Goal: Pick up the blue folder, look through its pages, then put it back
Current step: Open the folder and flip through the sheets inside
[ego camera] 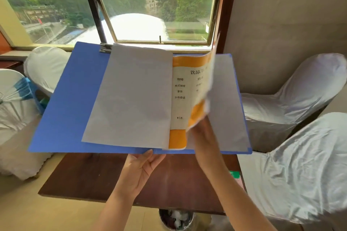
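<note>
Holding the blue folder point(67, 99) open in the air above the brown table point(90, 178), in front of the window point(155, 15). Left hand point(139, 170) cupped under the lower edge near the spine, thumb on top — closed on the folder, bearing its weight. Right hand point(202, 137) pinching the bottom corner of an orange-and-white menu page point(210, 80), lifted and curling, blurred with motion; exact finger placement not clear. Beneath it another printed page point(180, 99) with orange bands and a price. On the left side, a turned sheet point(131, 95) lying blank-side up, metal clip point(105, 48) at the top edge.

Progress, judged: pick-up done, page-turning under way — at least one sheet over, one in mid-turn. How many pages left, not countable; a pale sleeve or sheet shows on the right cover. Remaining: finish leafing, close the covers, set the folder back down, presumably on the table below.

Around: white-covered chairs point(281, 99) either side, a bin point(176, 219) under the table.
</note>
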Tool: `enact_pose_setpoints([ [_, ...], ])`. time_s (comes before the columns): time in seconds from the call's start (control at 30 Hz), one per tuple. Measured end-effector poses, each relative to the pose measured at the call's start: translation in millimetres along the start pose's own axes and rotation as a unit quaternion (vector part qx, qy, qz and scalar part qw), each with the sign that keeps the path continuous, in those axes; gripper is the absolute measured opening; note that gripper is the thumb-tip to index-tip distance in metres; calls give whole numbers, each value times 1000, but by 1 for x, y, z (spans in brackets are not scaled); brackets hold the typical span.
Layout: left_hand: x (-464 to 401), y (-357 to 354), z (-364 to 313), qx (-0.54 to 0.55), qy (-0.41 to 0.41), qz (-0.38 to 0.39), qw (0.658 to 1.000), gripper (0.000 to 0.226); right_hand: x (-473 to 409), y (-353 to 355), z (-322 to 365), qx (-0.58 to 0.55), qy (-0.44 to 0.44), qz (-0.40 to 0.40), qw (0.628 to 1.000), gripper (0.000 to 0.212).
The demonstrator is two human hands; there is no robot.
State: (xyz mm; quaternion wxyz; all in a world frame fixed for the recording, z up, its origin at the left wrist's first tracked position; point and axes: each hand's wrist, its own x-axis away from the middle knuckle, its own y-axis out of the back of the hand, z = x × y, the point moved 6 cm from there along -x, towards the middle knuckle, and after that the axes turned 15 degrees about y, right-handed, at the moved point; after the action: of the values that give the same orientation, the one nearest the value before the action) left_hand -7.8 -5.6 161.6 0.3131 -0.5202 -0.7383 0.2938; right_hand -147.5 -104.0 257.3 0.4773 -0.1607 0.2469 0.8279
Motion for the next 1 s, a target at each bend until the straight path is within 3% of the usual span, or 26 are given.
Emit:
enact_pose_setpoints([
  [0.07,0,-3,1,-5,3,-1,1000,43,3,-26,12,51,119,76,989,52],
  [0.13,1,-5,3,-16,4,-1,1000,40,8,-44,17,124,176,108,970,54],
  [0.3,8,-15,2,-68,-16,-6,998,32,16,-76,19,178,190,155,953,55],
  [0.4,10,-21,2,-114,-2,4,993,43,22,-93,12,303,189,228,906,53],
  [0.5,9,-16,0,-106,3,-4,994,49,23,-91,19,269,200,253,907,52],
  [0.57,7,-9,-1,-65,3,-2,998,52,17,-69,26,184,198,197,942,48],
  [0.63,5,-1,-3,-45,2,0,999,44,8,-25,26,168,183,72,966,46],
  [0.73,3,6,-7,-38,-2,2,999,39,-3,57,12,288,150,-102,940,47],
  [0.8,2,8,-10,-31,-6,5,999,37,-7,102,-11,329,70,-120,934,56],
  [0.83,1,8,-11,-28,-9,3,1000,37,-8,118,-26,283,15,-90,955,63],
  [0.9,0,9,-13,-20,-11,-2,1000,39,-5,128,-48,64,-91,-1,994,71],
  [0.93,-1,10,-13,-16,-10,-4,1000,39,-2,129,-53,-29,-119,33,992,70],
  [1.0,-2,11,-14,-16,-8,-8,1000,35,0,131,-56,-76,-113,79,987,66],
])
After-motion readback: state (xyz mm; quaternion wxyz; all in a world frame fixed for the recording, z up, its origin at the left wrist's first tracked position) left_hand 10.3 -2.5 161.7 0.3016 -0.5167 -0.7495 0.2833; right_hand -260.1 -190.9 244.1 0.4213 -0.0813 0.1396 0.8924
